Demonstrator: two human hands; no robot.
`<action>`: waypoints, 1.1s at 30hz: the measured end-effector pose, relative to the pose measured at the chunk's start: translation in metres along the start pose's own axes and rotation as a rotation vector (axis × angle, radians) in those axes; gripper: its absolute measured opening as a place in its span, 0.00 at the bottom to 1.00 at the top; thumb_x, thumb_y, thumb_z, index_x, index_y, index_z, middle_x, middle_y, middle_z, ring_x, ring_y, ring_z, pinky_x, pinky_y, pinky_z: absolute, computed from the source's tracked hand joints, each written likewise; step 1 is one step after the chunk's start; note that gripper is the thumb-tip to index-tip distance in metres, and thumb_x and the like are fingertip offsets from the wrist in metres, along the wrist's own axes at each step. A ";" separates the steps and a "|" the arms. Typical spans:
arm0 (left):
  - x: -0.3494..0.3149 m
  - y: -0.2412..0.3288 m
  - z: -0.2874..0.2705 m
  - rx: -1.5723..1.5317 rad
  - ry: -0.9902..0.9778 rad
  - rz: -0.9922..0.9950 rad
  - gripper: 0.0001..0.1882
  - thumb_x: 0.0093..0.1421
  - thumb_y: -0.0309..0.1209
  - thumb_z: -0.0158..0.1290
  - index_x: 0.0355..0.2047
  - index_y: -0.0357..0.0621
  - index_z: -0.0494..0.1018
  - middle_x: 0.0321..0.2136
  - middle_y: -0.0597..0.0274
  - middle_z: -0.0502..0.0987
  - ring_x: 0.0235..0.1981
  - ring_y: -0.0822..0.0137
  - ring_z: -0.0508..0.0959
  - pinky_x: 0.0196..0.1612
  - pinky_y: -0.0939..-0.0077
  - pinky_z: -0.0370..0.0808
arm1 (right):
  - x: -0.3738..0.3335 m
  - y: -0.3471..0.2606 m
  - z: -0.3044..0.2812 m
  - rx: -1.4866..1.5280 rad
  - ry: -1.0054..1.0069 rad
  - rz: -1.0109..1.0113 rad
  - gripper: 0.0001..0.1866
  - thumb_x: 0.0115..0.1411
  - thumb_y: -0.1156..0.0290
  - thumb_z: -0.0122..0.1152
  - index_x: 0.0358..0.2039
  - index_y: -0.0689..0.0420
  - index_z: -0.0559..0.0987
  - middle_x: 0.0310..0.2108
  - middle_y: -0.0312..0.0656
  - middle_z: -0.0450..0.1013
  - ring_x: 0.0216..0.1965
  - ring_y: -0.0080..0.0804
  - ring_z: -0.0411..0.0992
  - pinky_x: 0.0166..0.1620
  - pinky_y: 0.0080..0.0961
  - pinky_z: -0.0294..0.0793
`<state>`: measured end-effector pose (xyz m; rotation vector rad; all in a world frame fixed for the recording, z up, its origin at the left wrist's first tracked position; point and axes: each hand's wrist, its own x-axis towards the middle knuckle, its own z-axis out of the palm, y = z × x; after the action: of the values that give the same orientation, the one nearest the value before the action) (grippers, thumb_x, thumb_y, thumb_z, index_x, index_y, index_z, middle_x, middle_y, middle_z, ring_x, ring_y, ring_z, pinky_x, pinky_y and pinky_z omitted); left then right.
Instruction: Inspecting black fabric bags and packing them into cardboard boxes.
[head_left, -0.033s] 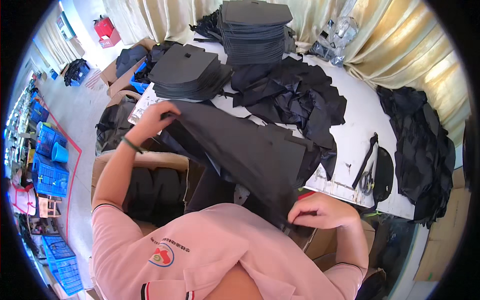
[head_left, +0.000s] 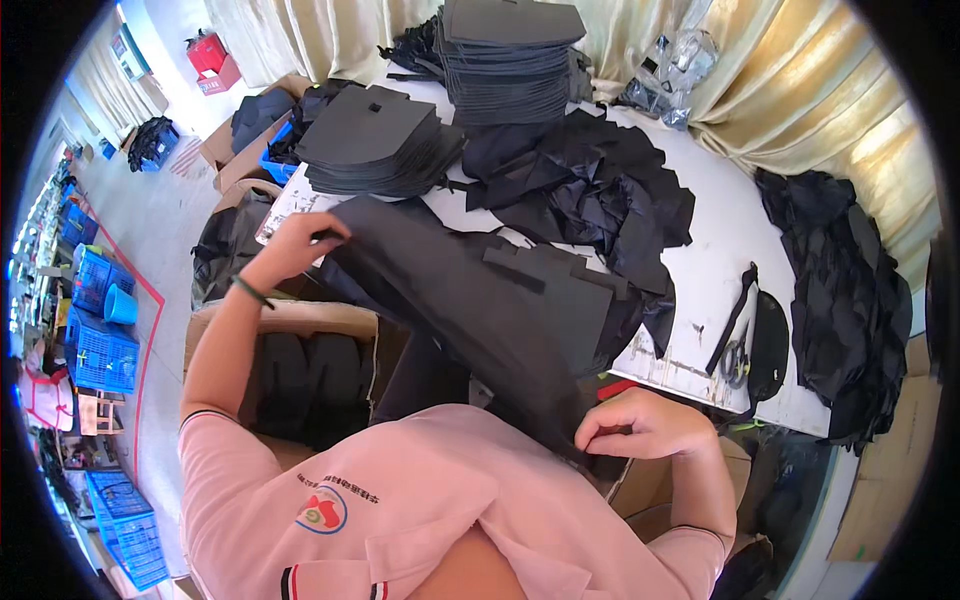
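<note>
A dark grey-black fabric piece [head_left: 440, 280] stretches slantwise between my two hands, over the front edge of the white table. Its upper left corner is pinched by my left hand [head_left: 298, 245], which has a dark band on the wrist. At the lower right corner, near my chest, my right hand [head_left: 640, 425] grips the fabric with curled fingers. Behind the cloth, flat dark grey panels [head_left: 575, 305] lie on the table, partly covered by it. Crumpled black fabric pieces [head_left: 590, 190] are heaped just beyond.
Two stacks of grey panels, one nearer [head_left: 365, 135] and one taller [head_left: 510, 65], stand on the white table [head_left: 705, 270]. Scissors [head_left: 735, 362] lie beside a black pouch [head_left: 768, 345]. Black fabric [head_left: 840, 290] hangs at right. An open carton [head_left: 290, 320] sits below my left arm.
My left hand has shifted slightly left and down with its corner of the fabric. The cloth's middle has swung lower, uncovering more of the panels behind. My right hand is nearly still.
</note>
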<state>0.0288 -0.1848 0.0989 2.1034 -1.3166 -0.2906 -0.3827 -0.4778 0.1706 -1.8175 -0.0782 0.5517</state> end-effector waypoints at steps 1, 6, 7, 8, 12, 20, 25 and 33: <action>-0.007 -0.009 -0.009 -0.004 -0.008 -0.003 0.07 0.52 0.22 0.58 0.33 0.38 0.77 0.29 0.56 0.79 0.35 0.58 0.80 0.42 0.70 0.75 | -0.001 0.003 0.001 0.073 -0.029 0.069 0.07 0.60 0.76 0.59 0.38 0.61 0.79 0.29 0.36 0.77 0.30 0.19 0.73 0.33 0.19 0.71; -0.027 -0.058 -0.036 0.168 -0.563 -0.186 0.15 0.50 0.33 0.64 0.29 0.32 0.76 0.21 0.49 0.77 0.26 0.58 0.77 0.32 0.65 0.71 | 0.016 0.046 -0.028 -0.100 0.264 0.095 0.06 0.60 0.74 0.58 0.37 0.61 0.78 0.29 0.31 0.76 0.31 0.13 0.69 0.34 0.16 0.70; -0.018 -0.057 -0.034 0.167 -0.565 -0.187 0.15 0.50 0.33 0.64 0.29 0.32 0.76 0.21 0.49 0.77 0.26 0.58 0.77 0.32 0.65 0.71 | 0.024 0.056 -0.038 -0.150 0.358 0.103 0.06 0.60 0.74 0.58 0.36 0.62 0.78 0.29 0.30 0.75 0.31 0.13 0.69 0.35 0.17 0.70; -0.006 -0.050 -0.030 0.244 -0.546 -0.218 0.18 0.50 0.37 0.64 0.29 0.31 0.75 0.20 0.47 0.75 0.25 0.57 0.75 0.31 0.63 0.69 | 0.033 0.065 -0.045 -0.209 0.476 0.128 0.06 0.60 0.75 0.57 0.36 0.62 0.78 0.28 0.32 0.76 0.31 0.15 0.70 0.35 0.18 0.70; 0.040 -0.061 -0.008 0.270 -0.498 -0.294 0.24 0.50 0.45 0.63 0.27 0.30 0.74 0.18 0.45 0.72 0.23 0.56 0.73 0.30 0.60 0.67 | 0.070 0.119 -0.068 -0.538 0.838 0.066 0.06 0.58 0.74 0.57 0.34 0.61 0.78 0.26 0.45 0.76 0.29 0.39 0.76 0.35 0.31 0.75; 0.081 -0.084 0.021 0.308 -0.538 -0.352 0.23 0.51 0.43 0.64 0.28 0.30 0.73 0.21 0.46 0.74 0.26 0.56 0.74 0.34 0.60 0.68 | 0.123 0.113 -0.028 -1.087 0.866 -0.155 0.29 0.53 0.64 0.64 0.55 0.57 0.71 0.58 0.48 0.66 0.60 0.49 0.63 0.61 0.43 0.62; 0.077 -0.123 0.021 0.257 -0.481 -0.300 0.20 0.50 0.38 0.65 0.33 0.32 0.77 0.30 0.46 0.79 0.37 0.54 0.80 0.40 0.62 0.74 | 0.133 0.139 -0.011 -1.091 0.623 -0.129 0.43 0.51 0.49 0.64 0.64 0.55 0.63 0.66 0.48 0.56 0.67 0.48 0.53 0.67 0.48 0.52; 0.059 -0.121 -0.008 0.177 -0.256 -0.334 0.13 0.50 0.27 0.64 0.37 0.37 0.77 0.28 0.54 0.80 0.33 0.61 0.81 0.38 0.68 0.75 | 0.134 0.143 -0.014 -1.078 0.582 -0.080 0.43 0.54 0.47 0.62 0.65 0.53 0.60 0.68 0.47 0.52 0.69 0.48 0.51 0.68 0.49 0.49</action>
<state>0.1494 -0.1968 0.0390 2.5043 -1.1586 -0.6225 -0.2905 -0.4929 -0.0023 -2.9361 -0.0509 -0.1720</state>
